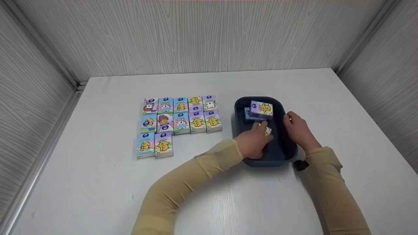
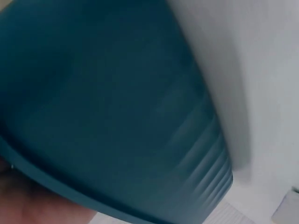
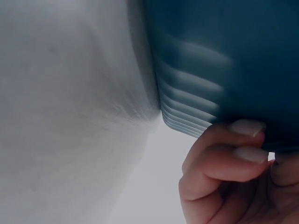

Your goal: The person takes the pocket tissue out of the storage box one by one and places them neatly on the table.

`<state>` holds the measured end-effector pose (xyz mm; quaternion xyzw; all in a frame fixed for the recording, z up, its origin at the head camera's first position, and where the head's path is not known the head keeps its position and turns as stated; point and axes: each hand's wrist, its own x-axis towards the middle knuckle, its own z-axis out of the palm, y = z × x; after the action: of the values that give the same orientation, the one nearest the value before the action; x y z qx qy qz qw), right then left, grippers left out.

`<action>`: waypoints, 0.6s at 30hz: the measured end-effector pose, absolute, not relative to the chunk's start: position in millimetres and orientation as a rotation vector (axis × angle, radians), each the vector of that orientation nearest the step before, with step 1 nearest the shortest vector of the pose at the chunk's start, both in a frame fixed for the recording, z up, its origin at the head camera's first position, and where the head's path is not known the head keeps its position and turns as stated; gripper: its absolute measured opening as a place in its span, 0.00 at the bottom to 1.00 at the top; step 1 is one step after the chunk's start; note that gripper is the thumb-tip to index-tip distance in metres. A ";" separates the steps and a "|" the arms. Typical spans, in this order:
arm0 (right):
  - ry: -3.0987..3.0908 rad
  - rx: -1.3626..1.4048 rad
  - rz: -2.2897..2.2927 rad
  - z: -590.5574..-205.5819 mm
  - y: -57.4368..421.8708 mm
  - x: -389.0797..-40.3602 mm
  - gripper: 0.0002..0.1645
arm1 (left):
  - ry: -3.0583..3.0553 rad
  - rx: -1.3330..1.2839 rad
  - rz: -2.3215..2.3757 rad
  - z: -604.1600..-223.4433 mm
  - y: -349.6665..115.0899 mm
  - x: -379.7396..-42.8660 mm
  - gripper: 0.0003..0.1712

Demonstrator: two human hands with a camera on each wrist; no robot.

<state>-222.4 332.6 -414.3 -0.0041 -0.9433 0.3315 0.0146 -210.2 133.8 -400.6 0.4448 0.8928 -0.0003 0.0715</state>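
A dark blue plastic bin (image 1: 272,163) stands on the table, right of the middle. My left hand (image 1: 254,142) reaches over its near left rim, fingers around a small cartoon-printed tissue pack (image 1: 267,130) inside. Most of that pack is hidden under the fingers. Beyond it in the bin, a purple tissue pack (image 1: 262,108) lies on top of a blue one (image 1: 247,115). My right hand (image 1: 298,130) grips the bin's right rim; the right wrist view shows its curled fingers (image 3: 224,163) against the outer wall. In the left wrist view the bin's outer side (image 2: 117,112) fills most of the picture.
Left of the bin, several tissue packs (image 1: 181,122) lie flat side by side in three rows, the nearest row shorter. The white table (image 1: 209,195) ends at a grey wood-grain panel (image 1: 202,39) behind. A small black object (image 1: 300,165) sits by the right wrist.
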 end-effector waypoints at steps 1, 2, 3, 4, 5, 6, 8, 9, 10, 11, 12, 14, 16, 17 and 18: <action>-2.942 -0.019 1.032 -414.5 332.6 -222.1 0.20 | 2.683 1.324 0.031 -401.2 133.6 -210.5 0.29; -2.946 -0.023 1.034 -414.7 332.7 -222.0 0.20 | 2.686 1.318 0.046 -401.8 133.4 -210.6 0.28; -2.947 -0.025 1.033 -414.9 332.8 -221.9 0.20 | 2.692 1.314 0.054 -402.6 133.2 -210.6 0.27; -2.948 -0.029 1.037 -415.1 332.8 -221.8 0.20 | 2.705 1.314 0.048 -403.6 133.2 -210.2 0.25; -2.949 -0.030 1.042 -415.2 332.6 -221.7 0.21 | 2.722 1.313 0.038 -404.5 133.3 -209.8 0.24; -2.949 -0.034 1.046 -415.4 332.7 -221.6 0.21 | 2.744 1.310 0.027 -405.2 133.4 -209.4 0.22; -2.946 -0.037 1.049 -415.6 332.5 -221.5 0.20 | 2.792 1.274 0.019 -406.1 133.8 -208.6 0.21; -2.944 -0.038 1.049 -415.6 332.3 -221.5 0.20 | 2.815 1.246 0.022 -406.2 134.0 -208.3 0.21; -2.943 -0.040 1.047 -415.7 332.3 -221.6 0.20 | 2.837 1.222 0.021 -405.8 134.1 -207.8 0.21; -2.942 -0.040 1.042 -415.7 332.3 -221.6 0.20 | 2.847 1.199 0.039 -405.3 134.1 -207.5 0.22; -2.940 -0.040 1.038 -415.6 332.3 -221.7 0.20 | 2.854 1.177 0.062 -404.3 133.8 -207.2 0.23; -2.938 -0.031 1.035 -415.0 331.9 -221.8 0.20 | 2.852 1.161 0.106 -402.4 133.0 -207.0 0.26; -2.939 -0.023 1.029 -414.8 332.2 -222.3 0.20 | 2.838 1.177 0.146 -401.2 131.9 -206.6 0.30; -2.941 -0.019 1.024 -414.5 332.2 -222.5 0.20 | 2.830 1.187 0.173 -400.8 131.2 -206.5 0.32; -2.942 -0.013 1.019 -414.3 332.1 -222.8 0.20 | 2.829 1.199 0.195 -400.4 130.7 -206.6 0.35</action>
<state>-222.8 332.1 -414.3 -0.0043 -0.9449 0.3271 0.0140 -206.6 130.7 -400.4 0.3894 0.9184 0.0632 0.0314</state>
